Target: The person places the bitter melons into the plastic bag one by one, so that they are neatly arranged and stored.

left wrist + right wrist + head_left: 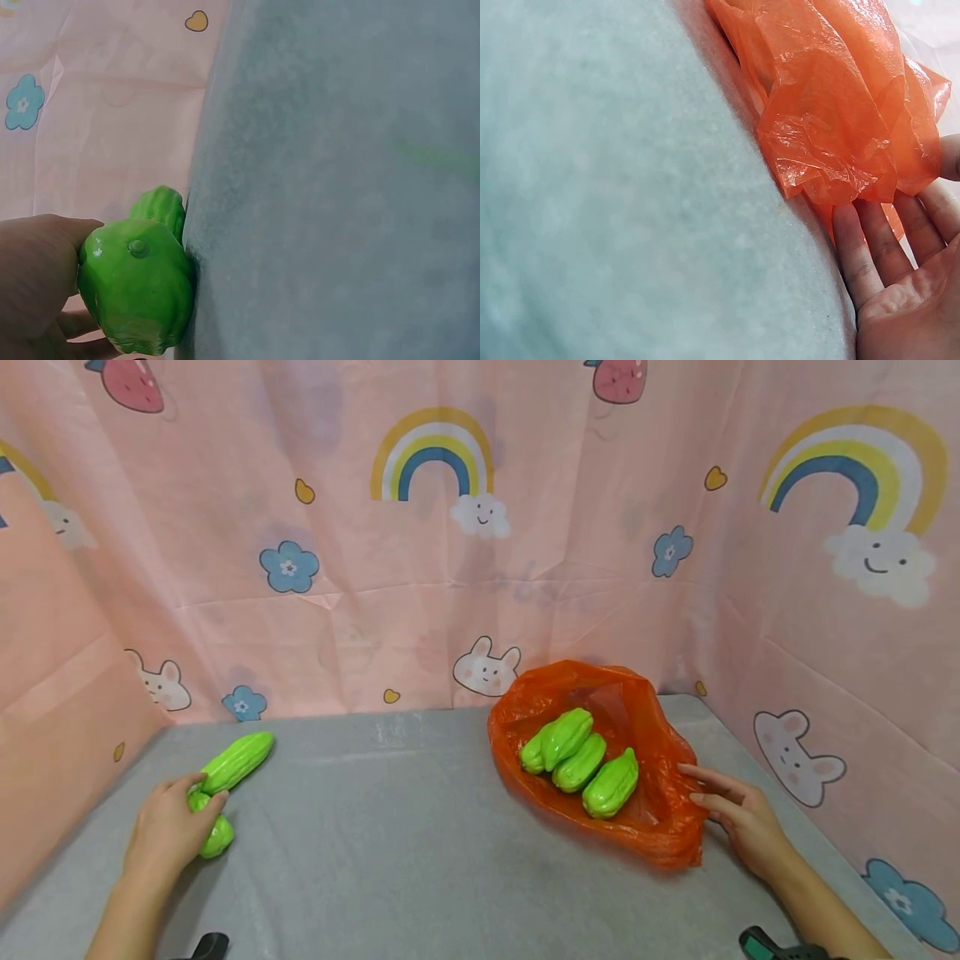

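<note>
1. Well left of an orange bag (pixel 666 793), a person's left hand (pixel 161 827) grips a green gourd (pixel 217 838) on the bench (pixel 390 860). Likely firm, light and slick, it should sit best with fingers wrapped round its broad middle. The skin is lumpy and shiny, a stubby stem visible from the left wrist.

2. Also well left of the orange bag, just beyond the gripped gourd, lies a long green vegetable (pixel 242 758), probably stiff and apt to roll, best taken at mid-length. It is ribbed and glossy, its far end rounded.

3. Inside the orange bag rest four pale-green gourds (pixel 611 783), presumably smooth enough to slip, their thick bellies the natural hold. Ridged and bright, they lie close together.

4. The orange bag itself, crinkled and translucent, gapes wide. Its film looks soft, flimsy and tearable; bunched rim makes the surest grip.

5. At the orange bag's right side, the right hand (pixel 753 827) touches the film, fingers (pixel 855 259) nearly straight, no firm pinch evident.
</note>
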The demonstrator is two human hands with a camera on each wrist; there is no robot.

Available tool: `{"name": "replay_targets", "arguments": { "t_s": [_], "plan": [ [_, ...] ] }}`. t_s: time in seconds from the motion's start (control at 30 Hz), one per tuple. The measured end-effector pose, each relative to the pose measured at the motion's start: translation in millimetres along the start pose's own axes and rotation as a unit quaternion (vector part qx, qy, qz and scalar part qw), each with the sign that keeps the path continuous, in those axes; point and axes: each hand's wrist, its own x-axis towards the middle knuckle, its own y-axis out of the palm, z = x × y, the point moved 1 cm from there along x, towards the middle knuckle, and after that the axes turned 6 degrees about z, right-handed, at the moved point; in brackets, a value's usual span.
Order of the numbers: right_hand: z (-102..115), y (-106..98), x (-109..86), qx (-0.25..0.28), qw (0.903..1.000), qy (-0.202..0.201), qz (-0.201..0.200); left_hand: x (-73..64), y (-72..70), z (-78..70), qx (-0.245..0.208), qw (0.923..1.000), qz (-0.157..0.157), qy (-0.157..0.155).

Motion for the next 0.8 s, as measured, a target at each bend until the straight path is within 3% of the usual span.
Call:
{"name": "replay_targets", "arguments": {
  "t_s": [0.2,0.53,0.67,0.8],
  "plan": [
    [0.8,1.1,-0.8,-0.009,1.0000,0.002,0.001,0.4,-0.4,1.7,-0.003,0.9999,0.010,-0.008],
    [-0.7,1.2,0.1,0.013,0.9998,-0.013,0.005,-1.9,-12.8,5.4,0.021,0.9924,0.092,-0.080],
    [-2.0,1.8,-0.3,0.022,0.9994,-0.027,0.008,-2.8,-16.0,6.8,0.016,0.9877,0.122,-0.096],
    [-2.3,2.2,-0.4,0.026,0.9990,-0.034,0.012,-2.3,-17.2,7.2,0.011,0.9864,0.134,-0.095]
  ]
}}
